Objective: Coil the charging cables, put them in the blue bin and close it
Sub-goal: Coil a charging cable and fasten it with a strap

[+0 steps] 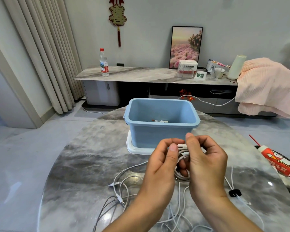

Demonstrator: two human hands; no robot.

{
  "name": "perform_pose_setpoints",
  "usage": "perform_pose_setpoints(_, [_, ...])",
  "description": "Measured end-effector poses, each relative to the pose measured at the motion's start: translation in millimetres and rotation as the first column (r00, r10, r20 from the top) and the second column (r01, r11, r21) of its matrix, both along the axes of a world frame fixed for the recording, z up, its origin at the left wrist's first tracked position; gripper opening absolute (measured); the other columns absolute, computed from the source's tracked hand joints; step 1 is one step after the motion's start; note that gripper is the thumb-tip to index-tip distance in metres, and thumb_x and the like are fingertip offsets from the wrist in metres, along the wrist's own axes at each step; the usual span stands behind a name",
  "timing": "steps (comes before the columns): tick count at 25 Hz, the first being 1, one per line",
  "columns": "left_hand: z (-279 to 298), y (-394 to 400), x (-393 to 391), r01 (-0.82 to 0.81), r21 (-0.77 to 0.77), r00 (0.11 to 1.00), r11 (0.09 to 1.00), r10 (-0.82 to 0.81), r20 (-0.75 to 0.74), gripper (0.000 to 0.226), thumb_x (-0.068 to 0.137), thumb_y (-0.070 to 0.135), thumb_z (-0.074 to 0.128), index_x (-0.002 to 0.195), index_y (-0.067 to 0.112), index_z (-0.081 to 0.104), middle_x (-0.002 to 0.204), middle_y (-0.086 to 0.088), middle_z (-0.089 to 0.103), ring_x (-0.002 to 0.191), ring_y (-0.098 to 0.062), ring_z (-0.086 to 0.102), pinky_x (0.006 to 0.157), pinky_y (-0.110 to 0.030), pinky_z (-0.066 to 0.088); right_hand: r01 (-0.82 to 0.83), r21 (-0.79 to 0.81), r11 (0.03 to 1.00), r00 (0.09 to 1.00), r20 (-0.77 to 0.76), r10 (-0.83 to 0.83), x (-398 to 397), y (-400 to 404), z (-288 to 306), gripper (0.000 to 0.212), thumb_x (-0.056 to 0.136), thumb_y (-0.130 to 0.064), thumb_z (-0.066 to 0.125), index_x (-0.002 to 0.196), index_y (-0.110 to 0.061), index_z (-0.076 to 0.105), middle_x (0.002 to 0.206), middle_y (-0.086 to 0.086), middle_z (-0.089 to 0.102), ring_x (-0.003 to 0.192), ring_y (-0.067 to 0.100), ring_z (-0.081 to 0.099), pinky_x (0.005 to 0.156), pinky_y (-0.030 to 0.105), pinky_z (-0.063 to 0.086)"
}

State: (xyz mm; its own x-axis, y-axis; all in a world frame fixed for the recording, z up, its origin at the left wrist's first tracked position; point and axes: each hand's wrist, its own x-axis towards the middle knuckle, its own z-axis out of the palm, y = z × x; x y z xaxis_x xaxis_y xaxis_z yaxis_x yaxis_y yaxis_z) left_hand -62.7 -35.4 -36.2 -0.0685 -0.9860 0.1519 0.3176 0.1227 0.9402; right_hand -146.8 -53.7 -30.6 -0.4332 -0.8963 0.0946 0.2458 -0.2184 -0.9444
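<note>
Both hands, left hand [161, 163] and right hand [206, 161], have fingers [173, 148] clamped on a white cable coil [182, 164], wrap nearly done. Blue bin [162, 131] just beyond, open, something already inside. Lid [137, 149] under bin. Loose cables [122, 195] below hands still to coil.

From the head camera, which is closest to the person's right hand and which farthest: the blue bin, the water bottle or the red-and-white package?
From the right hand:
1. Blue bin, just ahead on the table.
2. Red-and-white package, at the table's right edge.
3. Water bottle, far left on the sideboard.
</note>
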Motion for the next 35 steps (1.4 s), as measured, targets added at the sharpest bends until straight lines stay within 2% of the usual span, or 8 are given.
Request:
perform_pose_setpoints(5, [-3,-2,6,0.14,0.004,0.99,0.99,-0.14,-0.021,0.02,0.091,0.01,0.063,0.111,0.01,0.06,0.072,0.002,0.065,0.063,-0.01,0.057,0.059,-0.022,0.049,-0.015,0.048,0.999,1.0,-0.002,0.016,-2,-4,-5,0.031,0.092,-0.019,0.064,0.067,-0.008,0.051,0.054,0.01,0.048,0.041,0.02,0.045,0.04,0.027,0.037])
perform_pose_setpoints(7, [-5,-4,9,0.222,-0.011,0.975,0.975,-0.223,-0.021,0.035,0.084,0.006,0.062,0.118,0.009,0.059,0.082,-0.001,0.068,0.072,-0.011,0.061,0.067,-0.023,0.051,-0.006,0.066,0.998,0.999,0.042,0.003,-4,-5,-4,0.031,0.093,-0.019,0.063,0.066,-0.009,0.051,0.051,0.006,0.051,0.043,0.018,0.046,0.041,0.024,0.039])
perform_pose_setpoints(11, [-5,-5,8,0.165,-0.062,0.986,0.984,-0.163,0.032,0.032,0.091,0.015,0.052,0.121,0.012,0.06,0.075,-0.002,0.061,0.069,-0.013,0.057,0.07,-0.025,0.05,-0.049,0.047,0.998,0.996,0.076,0.045,-3,-3,0,0.033,0.095,-0.019,0.06,0.066,-0.011,0.048,0.043,0.003,0.043,0.033,0.014,0.035,0.035,0.017,0.029])
perform_pose_setpoints(19, [6,-5,20,0.37,0.07,0.899,0.927,-0.338,-0.277,0.016,0.087,0.023,0.054,0.093,0.012,0.064,0.082,-0.015,0.059,0.067,-0.024,0.057,0.071,-0.031,0.048,-0.09,0.017,0.996,0.993,0.084,0.088,-7,-5,3,0.033,0.095,-0.019,0.06,0.067,-0.01,0.045,0.039,0.006,0.038,0.027,0.017,0.03,0.035,0.017,0.026])
perform_pose_setpoints(24, [8,-11,28,0.54,0.188,0.805,0.82,-0.437,-0.401,0.045,0.088,0.012,0.056,0.132,0.015,0.055,0.088,-0.013,0.062,0.075,-0.023,0.063,0.084,-0.05,0.053,-0.215,0.023,0.976,0.976,0.029,0.215,-21,-10,6,0.028,0.092,-0.017,0.063,0.069,-0.006,0.05,0.041,0.01,0.041,0.028,0.017,0.036,0.036,0.017,0.033])
perform_pose_setpoints(26, [14,-11,31,0.627,0.173,0.745,0.76,-0.519,-0.419,0.047,0.088,0.007,0.054,0.135,0.01,0.054,0.088,-0.011,0.059,0.079,-0.022,0.062,0.074,-0.047,0.058,-0.318,0.034,0.948,0.948,-0.002,0.318,-27,-13,10,0.026,0.091,-0.015,0.063,0.071,-0.003,0.051,0.042,0.012,0.045,0.025,0.017,0.038,0.033,0.016,0.033])
perform_pose_setpoints(30, [13,-5,21,0.513,0.177,0.797,0.84,-0.389,-0.462,0.041,0.09,0.003,0.053,0.13,0.011,0.057,0.077,-0.009,0.054,0.066,-0.016,0.054,0.056,-0.033,0.053,-0.355,0.06,0.933,0.934,-0.022,0.356,-28,-20,3,0.024,0.089,-0.021,0.066,0.074,-0.006,0.055,0.047,0.016,0.05,0.028,0.019,0.043,0.035,0.018,0.034])
perform_pose_setpoints(35, [5,-3,10,0.289,0.195,0.951,0.937,-0.257,-0.174,0.033,0.098,0.002,0.041,0.117,0.012,0.067,0.071,-0.008,0.048,0.06,-0.011,0.05,0.057,-0.034,0.056,-0.282,0.15,0.948,0.959,0.014,0.283,-22,-24,-25,0.031,0.088,-0.034,0.07,0.077,-0.008,0.058,0.052,0.017,0.041,0.042,0.027,0.04,0.045,0.027,0.033])
